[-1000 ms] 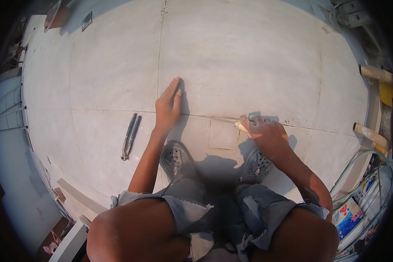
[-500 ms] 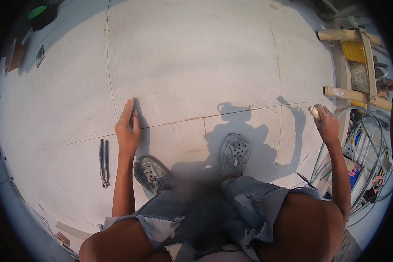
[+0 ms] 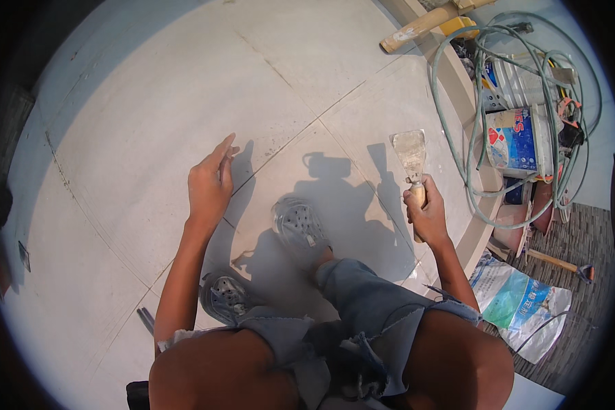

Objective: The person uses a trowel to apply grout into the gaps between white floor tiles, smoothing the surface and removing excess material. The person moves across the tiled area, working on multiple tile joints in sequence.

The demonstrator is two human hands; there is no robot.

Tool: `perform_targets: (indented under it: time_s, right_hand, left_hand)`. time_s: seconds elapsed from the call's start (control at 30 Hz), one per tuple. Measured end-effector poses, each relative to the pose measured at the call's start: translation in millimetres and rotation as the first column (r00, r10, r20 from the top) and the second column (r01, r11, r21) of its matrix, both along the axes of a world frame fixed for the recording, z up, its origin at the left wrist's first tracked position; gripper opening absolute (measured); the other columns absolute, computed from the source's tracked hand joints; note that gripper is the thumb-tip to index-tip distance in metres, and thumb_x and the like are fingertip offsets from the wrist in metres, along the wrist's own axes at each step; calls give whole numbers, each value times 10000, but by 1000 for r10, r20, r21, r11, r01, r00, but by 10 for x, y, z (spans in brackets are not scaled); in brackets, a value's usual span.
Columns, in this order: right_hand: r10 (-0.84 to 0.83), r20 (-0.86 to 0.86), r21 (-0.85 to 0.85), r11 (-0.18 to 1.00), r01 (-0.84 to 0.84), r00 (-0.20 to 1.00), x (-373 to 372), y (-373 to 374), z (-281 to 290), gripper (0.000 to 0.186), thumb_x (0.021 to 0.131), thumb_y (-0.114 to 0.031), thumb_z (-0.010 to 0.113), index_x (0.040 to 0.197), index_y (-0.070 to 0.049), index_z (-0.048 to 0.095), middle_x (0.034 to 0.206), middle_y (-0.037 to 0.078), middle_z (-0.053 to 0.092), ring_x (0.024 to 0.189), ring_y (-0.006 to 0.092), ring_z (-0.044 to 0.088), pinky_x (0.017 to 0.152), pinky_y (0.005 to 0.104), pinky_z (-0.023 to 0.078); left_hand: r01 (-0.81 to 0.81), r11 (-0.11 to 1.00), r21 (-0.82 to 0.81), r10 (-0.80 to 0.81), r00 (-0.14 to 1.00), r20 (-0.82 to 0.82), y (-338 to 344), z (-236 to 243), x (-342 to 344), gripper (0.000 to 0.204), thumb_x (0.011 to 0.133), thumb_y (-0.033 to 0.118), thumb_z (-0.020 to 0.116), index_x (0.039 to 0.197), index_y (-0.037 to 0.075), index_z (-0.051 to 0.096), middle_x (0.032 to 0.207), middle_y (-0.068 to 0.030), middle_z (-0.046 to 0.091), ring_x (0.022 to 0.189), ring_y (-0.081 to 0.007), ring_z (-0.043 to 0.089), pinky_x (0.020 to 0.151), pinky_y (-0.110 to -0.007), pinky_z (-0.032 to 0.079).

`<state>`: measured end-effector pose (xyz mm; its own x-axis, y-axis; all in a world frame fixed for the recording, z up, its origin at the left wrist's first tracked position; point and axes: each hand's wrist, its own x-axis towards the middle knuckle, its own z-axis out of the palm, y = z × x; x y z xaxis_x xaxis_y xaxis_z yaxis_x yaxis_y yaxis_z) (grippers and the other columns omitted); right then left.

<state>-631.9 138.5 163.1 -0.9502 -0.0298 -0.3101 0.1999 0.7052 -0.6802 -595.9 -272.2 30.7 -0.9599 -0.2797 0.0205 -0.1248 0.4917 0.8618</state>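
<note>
My right hand (image 3: pixel 427 208) is closed round the wooden handle of a putty knife (image 3: pixel 410 152). Its broad, crusted blade points away from me, over the pale tiled floor (image 3: pixel 253 82). On the other side, my left hand (image 3: pixel 210 181) is held with its fingers stretched forward and nothing in it. It is above the tiles near a dark joint line; whether it touches them I cannot tell. My grey clogs (image 3: pixel 299 224) stand between the two hands, with my shadow on the floor ahead. The dark handles of a tool (image 3: pixel 145 320) show beside my left forearm.
To the right, a coiled green hose (image 3: pixel 468 174) loops around a paint bucket (image 3: pixel 519 140). Bamboo poles (image 3: pixel 417 29) lie at the far right. A printed sack (image 3: pixel 519 301) and a wooden-handled tool (image 3: pixel 557 261) lie on dark striped flooring. A raised ledge (image 3: pixel 451 82) edges the tiles.
My view has turned to the right, bringing the buckets and hose further in. The putty knife has swung round so its blade now shows. My right foot has shifted left.
</note>
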Motion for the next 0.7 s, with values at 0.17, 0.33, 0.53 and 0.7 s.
perform_targets:
  time_s: [0.17, 0.33, 0.53, 0.7]
  right_hand:
    - [-112, 59, 102, 989, 105, 992, 445, 454, 829, 291, 1099, -326, 635, 1230, -73, 572, 788, 3, 565, 575, 59, 533, 513, 238, 434]
    - [221, 59, 332, 915, -228, 973, 529, 540, 727, 321, 1020, -155, 665, 1296, -21, 572, 884, 151, 658, 738, 269, 649, 738, 377, 514]
    - [363, 118, 352, 855, -381, 924, 75, 401, -139, 476, 1023, -251, 629, 1446, -52, 533, 1128, 245, 706, 1067, 449, 681, 949, 511, 537]
    - [379, 163, 307, 858, -412, 911, -567, -294, -767, 472, 1063, -305, 584, 1476, -88, 511, 1138, 231, 711, 1073, 439, 696, 922, 523, 564]
  left_hand:
    - [381, 919, -98, -391, 913, -113, 860, -125, -265, 469, 1002, 28, 633, 1469, 48, 608, 1284, -230, 709, 1200, -383, 667, 1041, -435, 534]
    - [592, 765, -255, -591, 802, 88, 930, -435, 205, 632, 1004, 102, 666, 1589, 21, 441, 1636, -236, 429, 1538, -435, 363, 1251, -529, 329]
    - [776, 553, -304, -620, 626, 472, 1321, -419, 371, 1240, 850, 484, 860, 1729, 104, 72, 1781, -249, -53, 1626, -525, -36, 1229, -772, 108]
    - [819, 503, -276, -568, 554, 609, 1361, -286, 297, 1407, 747, 626, 891, 1730, 113, 25, 1765, -289, -86, 1606, -570, -82, 1195, -820, 56]
